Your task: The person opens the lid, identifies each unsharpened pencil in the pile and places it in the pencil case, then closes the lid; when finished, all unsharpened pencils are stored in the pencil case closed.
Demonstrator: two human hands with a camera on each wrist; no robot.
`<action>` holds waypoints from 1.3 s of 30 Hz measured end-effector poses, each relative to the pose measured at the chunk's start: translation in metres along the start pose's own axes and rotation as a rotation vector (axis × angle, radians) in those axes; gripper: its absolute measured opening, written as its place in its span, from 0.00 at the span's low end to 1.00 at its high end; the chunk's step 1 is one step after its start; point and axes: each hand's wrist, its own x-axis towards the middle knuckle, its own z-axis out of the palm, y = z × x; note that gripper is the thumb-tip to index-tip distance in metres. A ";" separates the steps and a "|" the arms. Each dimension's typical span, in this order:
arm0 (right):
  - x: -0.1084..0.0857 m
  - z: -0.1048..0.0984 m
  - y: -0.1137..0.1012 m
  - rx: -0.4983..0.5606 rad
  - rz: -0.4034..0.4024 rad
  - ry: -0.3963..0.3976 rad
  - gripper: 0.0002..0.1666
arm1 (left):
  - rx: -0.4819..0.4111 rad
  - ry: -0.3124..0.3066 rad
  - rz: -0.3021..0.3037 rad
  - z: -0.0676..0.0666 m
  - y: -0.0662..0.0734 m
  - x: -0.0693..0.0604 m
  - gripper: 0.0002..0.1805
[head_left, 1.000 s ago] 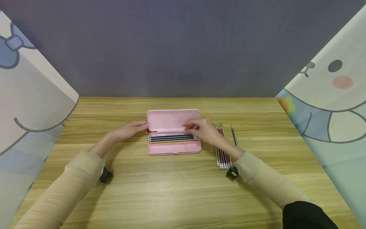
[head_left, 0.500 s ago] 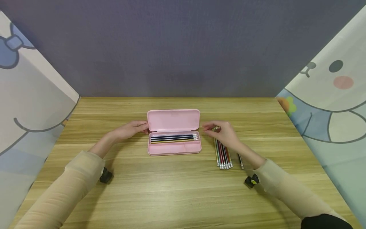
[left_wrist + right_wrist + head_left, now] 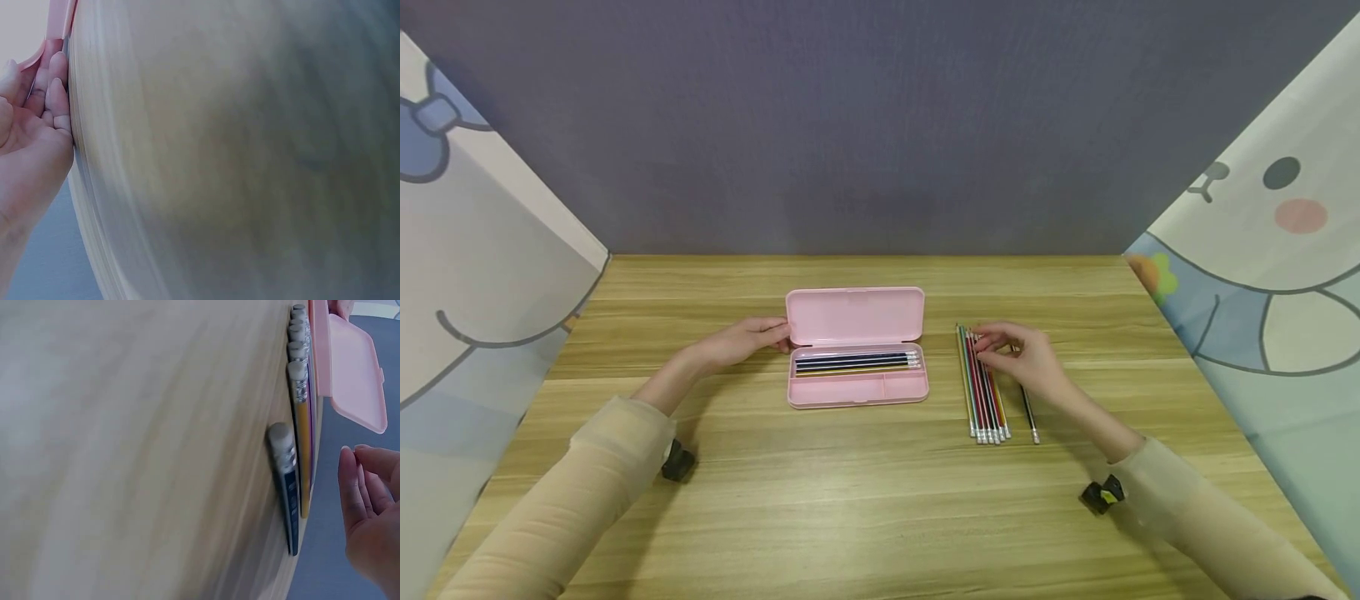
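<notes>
A pink pencil case (image 3: 831, 390) lies with its lid (image 3: 856, 315) raised, and several pencils (image 3: 850, 363) fill its rear compartment. My left hand (image 3: 747, 339) grips the case's left side at the lid, thumb and fingers on either side of the edge in the left wrist view. My right hand (image 3: 1026, 360) hovers over the upper ends of a row of loose pencils (image 3: 983, 404), covering some of them. Its thumb and fingers come close together, and nothing shows between them in the right wrist view. Right of the row, a single dark pencil (image 3: 1028, 410) lies apart.
The wooden table (image 3: 850, 500) meets a grey-blue panel (image 3: 865, 133) at the back. Panels with cartoon figures stand at both sides. A small black device (image 3: 1102, 494) is worn at the right wrist, and another (image 3: 678, 461) at the left.
My right hand has moved right, from over the pencil case to above the loose pencils. The left hand stays at the case's side.
</notes>
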 end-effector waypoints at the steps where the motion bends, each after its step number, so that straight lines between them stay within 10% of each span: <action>1: -0.002 -0.001 0.001 0.005 0.006 -0.002 0.24 | -0.002 0.000 0.002 0.000 0.000 0.000 0.23; 39: -0.031 -0.013 0.004 -0.185 0.200 -0.119 0.39 | 0.011 0.002 -0.011 -0.002 -0.002 0.000 0.24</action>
